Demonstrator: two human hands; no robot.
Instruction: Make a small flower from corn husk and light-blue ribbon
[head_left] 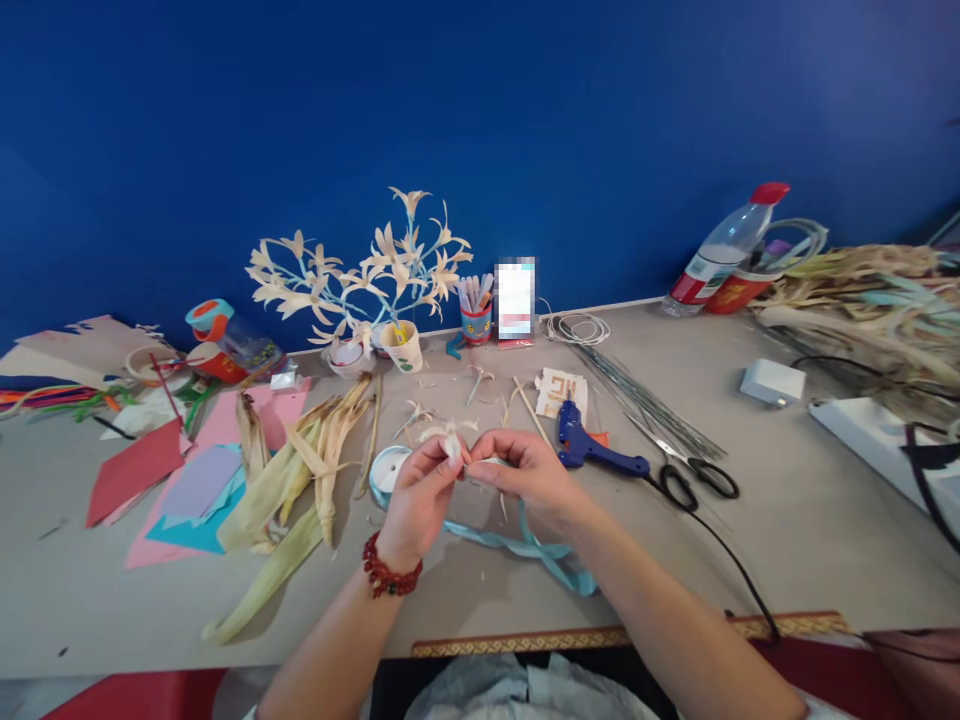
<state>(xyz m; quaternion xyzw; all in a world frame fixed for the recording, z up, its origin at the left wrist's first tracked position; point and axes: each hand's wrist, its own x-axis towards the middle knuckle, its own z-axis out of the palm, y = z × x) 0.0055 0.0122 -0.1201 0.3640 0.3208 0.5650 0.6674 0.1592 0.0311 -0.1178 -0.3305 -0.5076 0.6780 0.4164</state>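
My left hand (427,490), a red beaded bracelet at its wrist, pinches a small pale flower (452,447) that looks made of corn husk. Close beside it my right hand (529,475) is closed, its thumb and forefinger meeting at the flower's base. Light blue tape (523,515) rises from the table to behind my right hand, so its end is hidden by the fingers. A tape roll (390,468) lies left of my left hand. More loose husk flowers (416,412) rest just beyond my hands.
Right of my hands lie a blue glue gun (592,445), black-handled scissors (697,478) and thin wires (652,395). Corn husks (300,470) and coloured paper (195,490) cover the left. Behind stand finished flower branches (397,270) in cups, a lit phone (516,300) and a bottle (720,255).
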